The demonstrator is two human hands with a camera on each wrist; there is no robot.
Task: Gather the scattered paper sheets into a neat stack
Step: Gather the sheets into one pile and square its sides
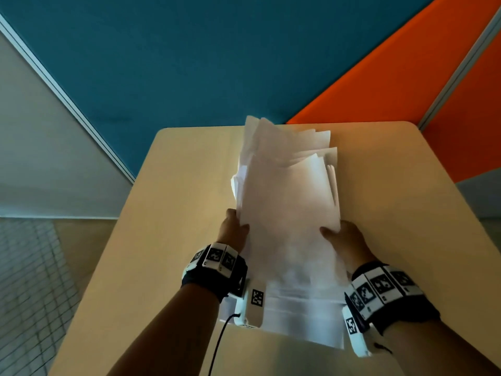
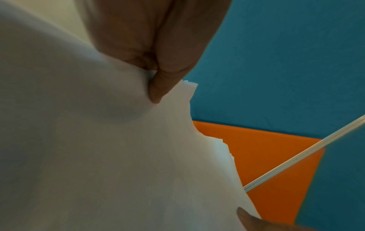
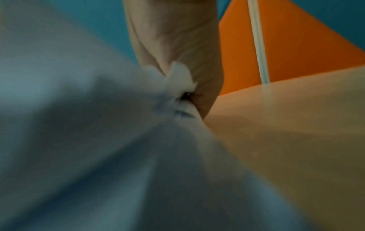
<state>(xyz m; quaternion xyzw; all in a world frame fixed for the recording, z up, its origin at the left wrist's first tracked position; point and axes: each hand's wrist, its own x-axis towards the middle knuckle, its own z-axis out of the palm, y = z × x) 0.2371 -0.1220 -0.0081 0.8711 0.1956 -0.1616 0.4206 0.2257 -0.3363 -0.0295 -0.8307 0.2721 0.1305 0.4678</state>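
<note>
**Both hands grip a ragged sheaf of paper over the table**

At the left, the left hand (image 1: 233,231) grasps the left long edge of the paper sheets (image 1: 290,213), thumb lying on the top sheet. The left wrist view adds what the head view hides: the thumb (image 2: 158,87) pinching down on several stepped, uneven sheet edges, the paper bowing away under it, and another fingertip at the lower corner of the frame.

In the middle, the sheaf sits above a light wooden table (image 1: 173,185), its near end by the wrists, its far end fanned and misaligned. Its long axis runs straight away from the person, toward the teal and orange partition panels (image 1: 189,63). Whether the underside touches the table is not clear.

At the right, the right hand (image 1: 345,237) grasps the opposite long edge, thumb on top. The right wrist view, blurred, shows the paper bunched against the palm (image 3: 177,46) with the tabletop just beside it, which the head view does not reveal.
</note>
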